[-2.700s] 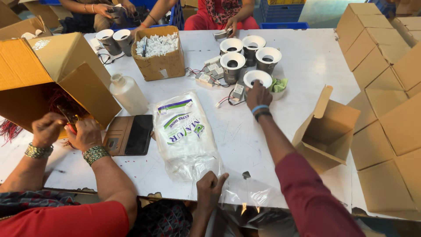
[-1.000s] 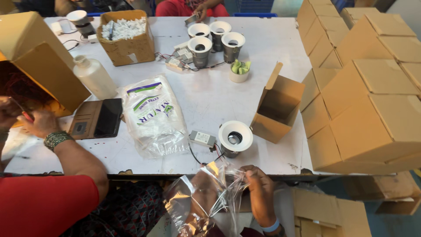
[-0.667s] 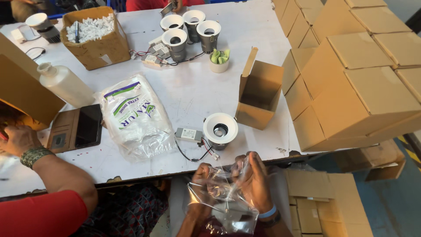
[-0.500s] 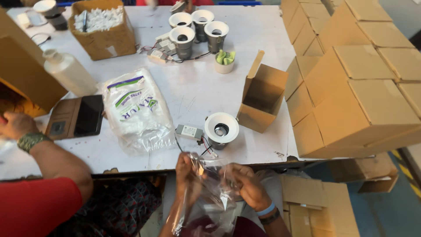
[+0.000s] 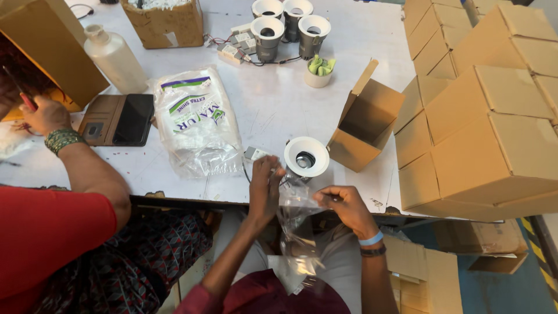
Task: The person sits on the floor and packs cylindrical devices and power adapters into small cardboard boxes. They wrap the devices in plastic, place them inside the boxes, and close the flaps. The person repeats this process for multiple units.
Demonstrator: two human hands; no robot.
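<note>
A clear plastic bag (image 5: 297, 229) hangs open between my two hands at the table's near edge. My left hand (image 5: 264, 189) grips its left rim, and its fingers touch the wires beside a white round downlight (image 5: 306, 157). My right hand (image 5: 344, 204) pinches the bag's right rim. The downlight stands on the table right above the bag's mouth, with its small driver box (image 5: 254, 154) to the left. An open brown carton (image 5: 365, 119) lies just right of the lamp.
A printed plastic pack (image 5: 196, 121), a phone in a wallet case (image 5: 119, 119) and a white bottle (image 5: 115, 57) lie to the left. More downlights (image 5: 290, 23) stand at the back. Stacked cartons (image 5: 482, 104) fill the right. A person's hand (image 5: 46, 116) works at a box.
I have lifted the bag from my lap up to the table edge and spread its mouth under the downlight. My left hand has reached the lamp's wires.
</note>
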